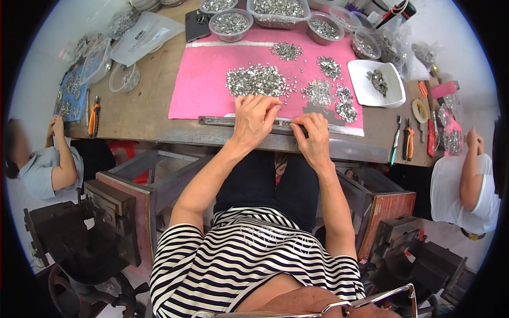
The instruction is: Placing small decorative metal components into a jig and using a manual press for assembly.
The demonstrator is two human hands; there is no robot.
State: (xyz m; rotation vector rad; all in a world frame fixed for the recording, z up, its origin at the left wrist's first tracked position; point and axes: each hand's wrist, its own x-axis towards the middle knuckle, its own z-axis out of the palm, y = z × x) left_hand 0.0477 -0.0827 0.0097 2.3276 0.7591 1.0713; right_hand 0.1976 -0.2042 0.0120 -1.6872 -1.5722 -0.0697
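Note:
My left hand (pixel 256 121) bends over the near edge of a heap of small shiny metal pieces (pixel 255 79) on a pink mat (pixel 204 69). Its thumb and forefinger are closed together; whatever lies between them is too small to make out. To its right, my right hand (pixel 313 137) has thumb and fingertips drawn together at a long grey metal bar (pixel 214 121) along the mat's front edge. Small pieces sit in the bar's channel between my hands. What the right fingertips grip is hidden. Smaller piles of metal pieces (pixel 345 106) lie right of the heap.
Tubs of metal pieces (pixel 231 24) line the mat's back, beside a dark phone (pixel 197 25). A white tray (pixel 362 95) stands right, near orange-handled pliers (pixel 408 140) and a toothbrush (pixel 395 140). More pliers (pixel 94 117) lie left. Other people sit at both sides.

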